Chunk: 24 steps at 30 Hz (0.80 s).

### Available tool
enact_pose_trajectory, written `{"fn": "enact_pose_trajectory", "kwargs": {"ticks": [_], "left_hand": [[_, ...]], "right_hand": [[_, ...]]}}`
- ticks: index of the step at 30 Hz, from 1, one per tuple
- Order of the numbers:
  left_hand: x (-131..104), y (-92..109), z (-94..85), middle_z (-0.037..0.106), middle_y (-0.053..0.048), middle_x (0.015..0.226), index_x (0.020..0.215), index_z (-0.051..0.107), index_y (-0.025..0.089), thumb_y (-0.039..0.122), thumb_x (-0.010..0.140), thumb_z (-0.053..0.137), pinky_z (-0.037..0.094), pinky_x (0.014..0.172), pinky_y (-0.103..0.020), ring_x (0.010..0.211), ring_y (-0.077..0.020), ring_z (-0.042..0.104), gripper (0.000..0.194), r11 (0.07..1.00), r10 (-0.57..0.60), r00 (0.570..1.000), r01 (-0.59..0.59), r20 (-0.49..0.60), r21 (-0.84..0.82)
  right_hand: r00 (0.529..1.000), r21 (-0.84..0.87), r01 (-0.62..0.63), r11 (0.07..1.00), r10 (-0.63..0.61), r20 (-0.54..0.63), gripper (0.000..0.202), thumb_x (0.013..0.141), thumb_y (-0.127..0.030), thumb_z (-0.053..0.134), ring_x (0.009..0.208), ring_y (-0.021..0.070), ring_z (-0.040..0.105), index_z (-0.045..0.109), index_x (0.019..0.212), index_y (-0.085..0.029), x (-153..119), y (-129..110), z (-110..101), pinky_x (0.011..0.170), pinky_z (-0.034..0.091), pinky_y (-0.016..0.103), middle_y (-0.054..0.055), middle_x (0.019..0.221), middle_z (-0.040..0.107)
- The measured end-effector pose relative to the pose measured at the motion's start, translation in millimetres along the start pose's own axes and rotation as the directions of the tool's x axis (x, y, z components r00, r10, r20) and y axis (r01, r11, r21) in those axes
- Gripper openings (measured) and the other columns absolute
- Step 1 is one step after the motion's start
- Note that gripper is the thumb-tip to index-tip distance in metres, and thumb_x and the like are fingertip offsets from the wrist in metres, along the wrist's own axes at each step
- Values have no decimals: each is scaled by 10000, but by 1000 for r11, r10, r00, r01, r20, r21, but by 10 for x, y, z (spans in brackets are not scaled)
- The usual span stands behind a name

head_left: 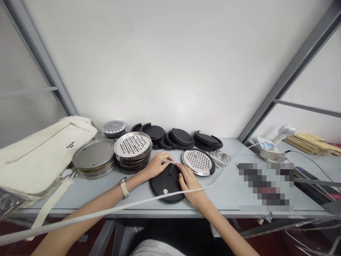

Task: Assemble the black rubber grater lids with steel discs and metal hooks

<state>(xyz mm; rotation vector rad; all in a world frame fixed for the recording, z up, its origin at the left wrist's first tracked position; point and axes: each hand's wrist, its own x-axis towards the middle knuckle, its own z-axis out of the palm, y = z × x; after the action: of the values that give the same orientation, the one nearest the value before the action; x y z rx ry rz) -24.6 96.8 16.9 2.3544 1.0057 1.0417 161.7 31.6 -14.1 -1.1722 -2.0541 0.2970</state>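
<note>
A black round disc with a green-and-white sticker and a raised dark bar lies on the table in front of me. At its far edge, my left hand and my right hand meet with fingertips pinched together. Between them a small shiny metal piece shows, mostly hidden by the fingers. The right hand also rests on the disc's right side. Just right of it lies a perforated metal grater plate in a black holder. Past that is a heap of small metal wire pieces.
Stacked grater plates, plain metal discs and black holders line the back. A cream bag fills the left. A white cable crosses before me. Rightward are a scanner on a stand and wooden pieces.
</note>
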Motion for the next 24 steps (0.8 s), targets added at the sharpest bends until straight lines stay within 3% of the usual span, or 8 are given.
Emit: {"fn": "enact_pose_trajectory", "kwargs": {"ticks": [17,24], "left_hand": [[-12,-77,16,661,-15,868,809,664,186,203,828,582,353,903,-330,898,-176,576,86,999,-46,999,46,1,12],[-10,-81,11,682,-14,867,803,675,187,189,827,574,333,916,-338,882,-175,591,103,998,-52,998,50,29,43]], "right_hand": [[999,-1,-6,1000,6,33,433,936,-220,312,1205,198,439,339,1367,-234,4,-18,-19,1039,383,410,82,1269,491],[999,1,-8,1000,8,37,374,933,-226,324,1201,202,438,421,1293,-200,9,6,-4,1047,370,420,95,1256,499]]}}
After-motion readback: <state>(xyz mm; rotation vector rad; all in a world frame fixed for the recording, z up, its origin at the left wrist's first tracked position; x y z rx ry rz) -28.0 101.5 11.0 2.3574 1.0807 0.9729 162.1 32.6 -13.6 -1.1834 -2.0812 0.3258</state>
